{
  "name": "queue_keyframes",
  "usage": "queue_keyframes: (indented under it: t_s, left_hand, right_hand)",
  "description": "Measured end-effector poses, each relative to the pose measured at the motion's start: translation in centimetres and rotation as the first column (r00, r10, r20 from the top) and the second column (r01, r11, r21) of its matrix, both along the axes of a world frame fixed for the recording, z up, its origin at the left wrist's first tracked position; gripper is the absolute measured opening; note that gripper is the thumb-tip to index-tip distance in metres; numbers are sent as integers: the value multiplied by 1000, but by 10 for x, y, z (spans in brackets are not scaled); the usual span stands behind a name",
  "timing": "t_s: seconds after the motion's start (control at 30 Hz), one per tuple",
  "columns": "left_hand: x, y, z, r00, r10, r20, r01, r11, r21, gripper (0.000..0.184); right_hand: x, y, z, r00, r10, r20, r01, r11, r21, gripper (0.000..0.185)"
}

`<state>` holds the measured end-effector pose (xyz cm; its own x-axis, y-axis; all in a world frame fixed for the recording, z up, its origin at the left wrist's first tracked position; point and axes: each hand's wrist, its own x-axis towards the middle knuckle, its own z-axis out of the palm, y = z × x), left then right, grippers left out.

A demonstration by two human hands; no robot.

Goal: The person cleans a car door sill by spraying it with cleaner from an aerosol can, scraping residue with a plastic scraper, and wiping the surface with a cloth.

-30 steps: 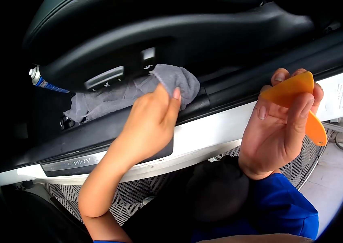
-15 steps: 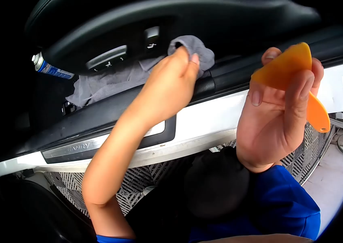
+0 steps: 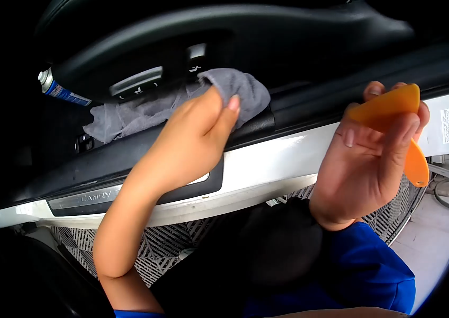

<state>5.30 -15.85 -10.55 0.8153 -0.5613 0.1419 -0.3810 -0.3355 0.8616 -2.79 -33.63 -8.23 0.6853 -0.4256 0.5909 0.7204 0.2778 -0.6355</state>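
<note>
A grey cloth [image 3: 248, 94] is bunched over the fingers of my left hand [image 3: 195, 124], which is closed on it at the black sill trim of a car. The rest of the cloth trails to the left, beside the seat base. My left fingertips are hidden under the fabric; the thumb lies against it. Raised on the right, my right hand [image 3: 359, 167] has its palm turned up. Between its thumb and fingers it grips an orange plastic scraper [image 3: 391, 107], whose wide blade points up and whose narrow end with a hole sticks out below.
A blue spray can [image 3: 65, 93] with a white cap leans at the left by the black car seat [image 3: 288, 32]. Seat levers [image 3: 137, 80] face the sill. Along the white door frame [image 3: 272, 159] runs a metal CAMRY plate [image 3: 84, 200]. Patterned floor mats [image 3: 155, 254] lie below.
My left hand has drawn the bunched cloth down and to the left, nearer the sill trim. My right hand has shifted slightly right and down, still with the scraper. The view has also shifted a little.
</note>
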Motion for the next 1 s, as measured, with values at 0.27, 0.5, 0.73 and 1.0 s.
queue_keyframes:
  t_s: [0.27, 0.5, 0.73, 1.0]
  left_hand:
    - [6, -11, -7, 997, -30, -75, 30, 1000, 4, 34]
    - [19, -15, -12, 995, -13, -94, 16, 1000, 25, 33]
    - [3, 5, 1, 979, -50, 199, 16, 985, 169, 33]
    - [7, -12, -1, 999, -42, 3, 41, 996, 85, 37]
  right_hand:
    - [6, 4, -4, 988, 154, 29, -149, 982, -120, 25]
    - [7, -2, -6, 999, 45, -14, -46, 996, -79, 26]
    - [5, -4, -6, 998, 60, -2, -60, 996, -68, 27]
    - [7, 2, -8, 987, 161, 9, -161, 986, -53, 25]
